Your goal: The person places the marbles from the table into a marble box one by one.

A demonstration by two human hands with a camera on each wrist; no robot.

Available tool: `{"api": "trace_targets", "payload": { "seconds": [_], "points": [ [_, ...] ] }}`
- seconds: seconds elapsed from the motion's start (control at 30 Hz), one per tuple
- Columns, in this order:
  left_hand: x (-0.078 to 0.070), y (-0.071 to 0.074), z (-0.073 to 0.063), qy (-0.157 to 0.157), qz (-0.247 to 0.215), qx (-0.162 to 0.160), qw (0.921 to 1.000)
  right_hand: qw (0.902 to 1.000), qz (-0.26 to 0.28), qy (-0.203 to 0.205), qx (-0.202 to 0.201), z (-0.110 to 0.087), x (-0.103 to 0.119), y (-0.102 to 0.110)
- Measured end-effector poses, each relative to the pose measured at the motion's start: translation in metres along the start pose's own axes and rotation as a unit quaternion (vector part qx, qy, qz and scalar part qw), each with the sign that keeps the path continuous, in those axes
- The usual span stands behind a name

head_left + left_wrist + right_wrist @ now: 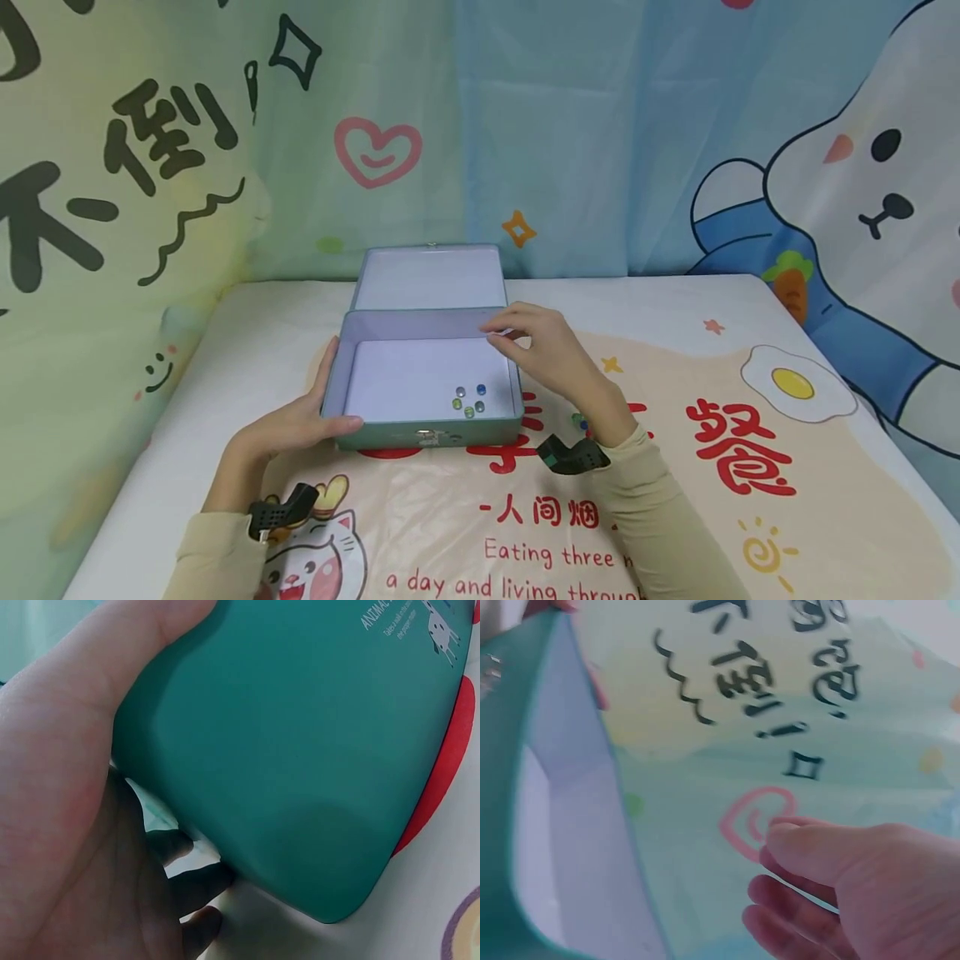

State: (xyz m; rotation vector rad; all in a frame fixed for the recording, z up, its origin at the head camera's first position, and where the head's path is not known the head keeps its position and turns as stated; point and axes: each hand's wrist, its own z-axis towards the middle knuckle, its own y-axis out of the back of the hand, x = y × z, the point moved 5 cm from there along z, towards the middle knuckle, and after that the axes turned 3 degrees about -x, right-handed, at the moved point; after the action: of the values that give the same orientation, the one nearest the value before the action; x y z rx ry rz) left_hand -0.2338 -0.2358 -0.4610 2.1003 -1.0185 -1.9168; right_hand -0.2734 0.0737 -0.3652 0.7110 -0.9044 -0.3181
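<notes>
A green tin box point(420, 434) with a pale inside stands on the table, its hinged lid point(430, 277) raised at the back. Several small glass marbles point(468, 412) lie at the front right of its floor. My left hand point(296, 425) grips the front left corner; in the left wrist view its thumb is on the green front and its other fingers reach round the side. Above the box's back right part hovers my right hand point(542, 346), thumb and index finger close together, the others loosely bent. The right wrist view shows nothing held in that hand point(840, 877).
More marbles point(577, 421) lie on the table right of the box, partly hidden by my right wrist. A printed cloth point(442, 533) covers the table. Behind hangs a patterned curtain point(540, 150). Each wrist carries a black camera mount point(572, 456).
</notes>
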Motion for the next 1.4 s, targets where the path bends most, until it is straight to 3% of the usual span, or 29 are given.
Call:
{"api": "trace_targets", "payload": {
  "seconds": [0.13,0.27,0.6,0.83,0.97,1.4],
  "points": [
    [-0.002,0.0,-0.001,-0.004,0.002,0.001,1.0,0.9998,0.007,-0.017,-0.001,-0.006,-0.007,0.023],
    [-0.003,0.0,-0.001,-0.003,0.004,0.001,1.0,0.9985,0.014,-0.048,0.022,-0.013,-0.021,0.039],
    [-0.006,0.001,-0.002,-0.003,0.005,0.003,1.0,0.9866,0.067,-0.107,0.103,-0.035,-0.086,0.064],
    [-0.004,0.0,-0.002,-0.001,0.005,0.005,1.0,0.9657,0.117,-0.165,0.162,-0.053,-0.136,0.056],
    [-0.003,-0.001,-0.002,0.002,0.007,0.004,1.0,0.9559,0.134,-0.174,0.195,-0.06,-0.153,0.044],
    [-0.004,0.0,-0.002,-0.002,0.008,0.005,1.0,0.9418,0.104,-0.202,0.248,-0.067,-0.164,0.03]
  ]
}}
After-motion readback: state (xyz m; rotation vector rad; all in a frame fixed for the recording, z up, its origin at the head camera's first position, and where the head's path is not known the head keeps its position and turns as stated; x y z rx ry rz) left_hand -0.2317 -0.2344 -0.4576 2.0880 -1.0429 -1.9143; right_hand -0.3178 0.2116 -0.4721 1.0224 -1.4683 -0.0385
